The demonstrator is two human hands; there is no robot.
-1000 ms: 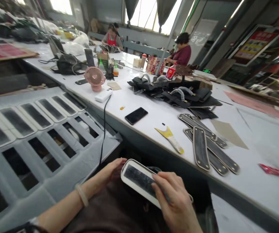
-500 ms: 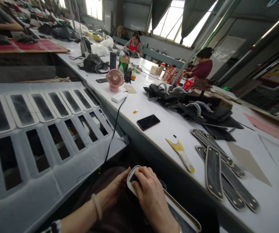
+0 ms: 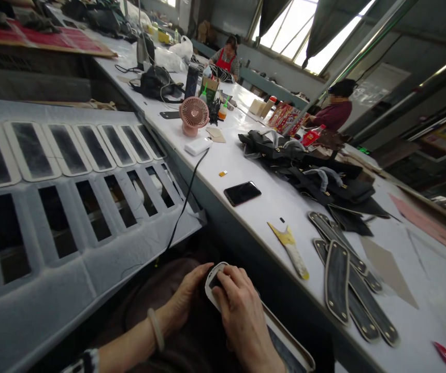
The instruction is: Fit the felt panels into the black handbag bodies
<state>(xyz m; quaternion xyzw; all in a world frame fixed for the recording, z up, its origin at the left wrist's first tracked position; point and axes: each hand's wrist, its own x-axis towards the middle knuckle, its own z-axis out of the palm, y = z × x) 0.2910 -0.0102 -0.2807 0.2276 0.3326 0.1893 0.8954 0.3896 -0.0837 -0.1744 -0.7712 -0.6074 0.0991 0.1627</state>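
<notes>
Over the lap [image 3: 191,342], off the white table's [image 3: 252,215] near edge, the right hand [image 3: 242,308] holds a pale-rimmed piece [image 3: 285,348] under bent fingers; the left hand [image 3: 186,295] meets its upper end, how firmly I cannot tell. Edge handling, seemingly; the next move calls for steady support.

This looks like a workshop. A long white table [image 3: 246,223] has a heap of black bag pieces [image 3: 350,190] with handles on it, and a pile of dark straps [image 3: 337,282] with shiny studs. On the left, a grey rack [image 3: 90,259] has slots and a row of flat panels [image 3: 66,150] with white edges. Farther back, a person in a red apron [image 3: 225,62] and a person in a dark red top [image 3: 334,114] are by the table. The room has big windows [image 3: 285,31].
</notes>
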